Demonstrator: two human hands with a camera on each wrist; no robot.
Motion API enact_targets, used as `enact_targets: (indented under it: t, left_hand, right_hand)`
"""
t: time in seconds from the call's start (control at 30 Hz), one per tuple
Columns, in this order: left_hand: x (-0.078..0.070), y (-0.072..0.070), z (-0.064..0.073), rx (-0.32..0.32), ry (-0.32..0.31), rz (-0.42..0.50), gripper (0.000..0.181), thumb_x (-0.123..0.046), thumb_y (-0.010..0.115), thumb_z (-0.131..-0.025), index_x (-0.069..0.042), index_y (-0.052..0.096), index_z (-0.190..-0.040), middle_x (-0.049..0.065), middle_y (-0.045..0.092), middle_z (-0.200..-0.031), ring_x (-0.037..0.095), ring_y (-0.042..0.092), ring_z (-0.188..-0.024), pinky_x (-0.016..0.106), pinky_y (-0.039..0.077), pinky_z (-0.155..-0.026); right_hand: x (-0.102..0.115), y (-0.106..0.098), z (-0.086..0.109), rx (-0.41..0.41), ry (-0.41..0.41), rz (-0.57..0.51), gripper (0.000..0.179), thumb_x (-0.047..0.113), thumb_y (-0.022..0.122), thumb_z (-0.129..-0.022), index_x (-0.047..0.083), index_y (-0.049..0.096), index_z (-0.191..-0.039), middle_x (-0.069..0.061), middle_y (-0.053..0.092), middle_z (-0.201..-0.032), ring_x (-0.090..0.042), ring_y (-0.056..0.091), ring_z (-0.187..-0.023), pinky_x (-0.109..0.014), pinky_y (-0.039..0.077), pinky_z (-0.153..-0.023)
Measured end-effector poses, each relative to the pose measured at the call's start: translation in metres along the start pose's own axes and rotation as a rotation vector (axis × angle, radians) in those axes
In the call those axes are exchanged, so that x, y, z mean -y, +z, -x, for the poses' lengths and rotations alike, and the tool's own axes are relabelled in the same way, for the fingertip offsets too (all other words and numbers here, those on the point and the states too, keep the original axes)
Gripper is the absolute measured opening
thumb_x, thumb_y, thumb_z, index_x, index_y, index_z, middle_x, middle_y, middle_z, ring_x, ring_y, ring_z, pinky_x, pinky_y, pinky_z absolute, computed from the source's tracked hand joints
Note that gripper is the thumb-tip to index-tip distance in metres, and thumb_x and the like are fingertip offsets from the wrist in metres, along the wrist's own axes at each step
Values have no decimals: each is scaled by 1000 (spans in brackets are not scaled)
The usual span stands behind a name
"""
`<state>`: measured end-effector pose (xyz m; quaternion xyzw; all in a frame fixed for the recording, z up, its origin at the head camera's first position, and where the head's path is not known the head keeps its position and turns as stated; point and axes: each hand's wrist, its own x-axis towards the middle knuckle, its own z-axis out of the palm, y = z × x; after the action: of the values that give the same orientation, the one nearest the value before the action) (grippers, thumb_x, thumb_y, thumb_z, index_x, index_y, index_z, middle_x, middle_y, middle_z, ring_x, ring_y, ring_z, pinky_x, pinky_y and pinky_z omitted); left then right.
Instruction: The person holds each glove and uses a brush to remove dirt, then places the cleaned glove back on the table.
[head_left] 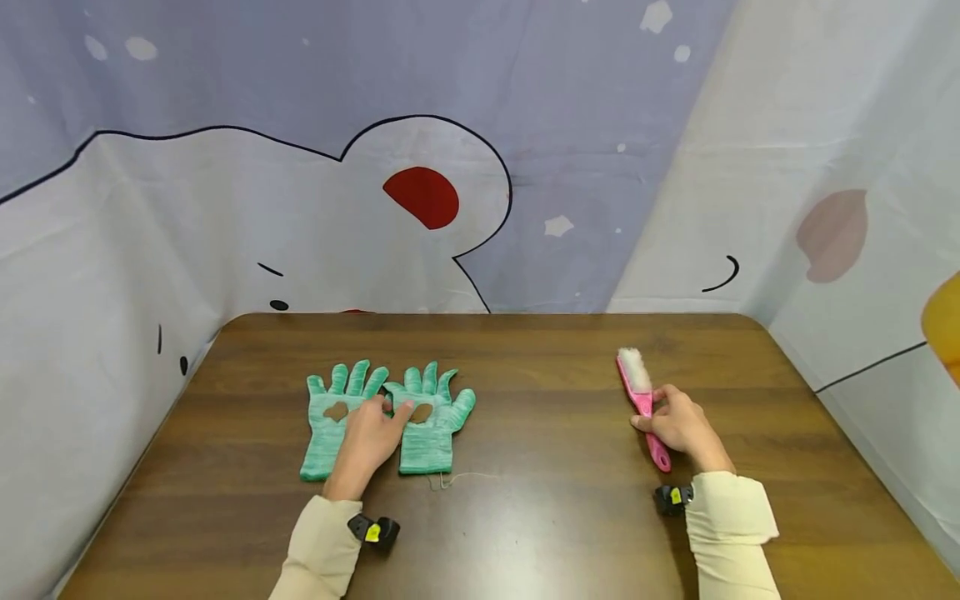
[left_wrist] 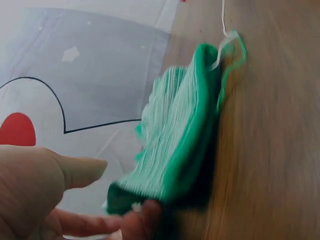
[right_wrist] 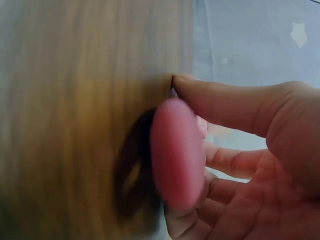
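Observation:
Two green knitted gloves lie side by side on the table, the left glove (head_left: 324,442) and the right glove (head_left: 426,446), fingers pointing away; each has a brown patch on its palm. My left hand (head_left: 375,433) is over their adjoining edges, thumb extended toward the right glove's palm. In the left wrist view, thumb and fingers stand apart near a glove cuff (left_wrist: 175,135). A pink brush (head_left: 642,402) with white bristles lies to the right. My right hand (head_left: 686,425) holds its handle (right_wrist: 177,155) between thumb and fingers.
Both hands work over a brown wooden table (head_left: 540,467). Loose threads (head_left: 457,477) trail from the right glove's cuff. A patterned curtain (head_left: 570,167) hangs behind the table and along its sides. Each wrist carries a small black camera.

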<state>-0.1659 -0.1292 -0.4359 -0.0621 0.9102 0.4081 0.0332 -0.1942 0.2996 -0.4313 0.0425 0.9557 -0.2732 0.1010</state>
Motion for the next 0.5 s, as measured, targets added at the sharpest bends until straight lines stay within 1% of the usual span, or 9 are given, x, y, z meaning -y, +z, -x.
enact_targets:
  t: [0.03,0.07,0.13,0.17,0.23,0.3,0.37,0.4,0.5]
  left_hand:
    - [-1,2,-1,6,-6,6,41,-35,51,-93,5,52,-99,3,37,-51,13,29,-40,27,30,-42]
    - [-2,3,-2,9,-9,6,40,-35,51,-93,5,51,-97,3,35,-53,13,29,-40,27,29,-42]
    - [-5,6,-4,17,-27,4,41,-35,53,-92,5,49,-98,7,38,-58,15,31,-42,28,30,-42]
    - [-6,7,-4,19,-40,7,44,-36,54,-92,6,48,-104,10,42,-62,18,35,-44,29,32,-44]
    - [-8,9,-5,16,-56,1,54,-36,56,-90,10,44,-117,20,51,-78,23,46,-53,32,37,-48]
    - [-10,11,-6,15,-69,-17,61,-36,58,-89,11,41,-124,26,54,-91,27,52,-61,33,40,-52]
    - [-10,13,-6,13,-81,-29,63,-35,60,-88,12,40,-126,27,54,-95,29,55,-65,34,41,-52]
    - [-11,14,-6,5,-76,-46,63,-34,60,-88,12,40,-127,27,55,-99,28,55,-65,33,41,-53]
    - [-11,17,-7,-12,-65,-51,57,-29,62,-88,10,44,-125,22,56,-87,23,50,-55,31,36,-48]
  right_hand:
    - [2,1,-1,4,1,-7,55,29,69,-81,-6,42,-114,-18,61,-89,-23,57,-72,-33,45,-59]
    - [4,2,-1,7,3,-11,54,28,69,-80,-5,43,-114,-18,61,-89,-23,57,-72,-33,44,-59]
    - [7,3,-2,11,6,-16,53,28,69,-80,-4,43,-114,-18,61,-89,-23,57,-73,-33,45,-59]
    - [8,4,-2,11,3,-17,53,28,69,-80,-4,44,-114,-18,61,-89,-23,57,-73,-33,44,-59]
    - [11,6,-2,1,1,-17,52,28,69,-80,-3,45,-113,-18,61,-89,-24,57,-74,-33,44,-60]
    - [14,9,-2,-11,-1,-20,51,28,70,-78,-2,47,-111,-17,61,-88,-24,57,-75,-33,44,-60]
    - [17,11,-2,-14,-3,-28,50,27,71,-77,-2,48,-110,-16,62,-88,-24,57,-75,-34,44,-60]
    - [18,12,-2,-17,-2,-32,49,27,72,-77,-1,49,-109,-16,62,-87,-24,58,-76,-33,44,-61]
    - [23,16,-3,-9,1,-57,48,27,73,-75,0,50,-107,-14,64,-86,-22,58,-75,-33,44,-61]
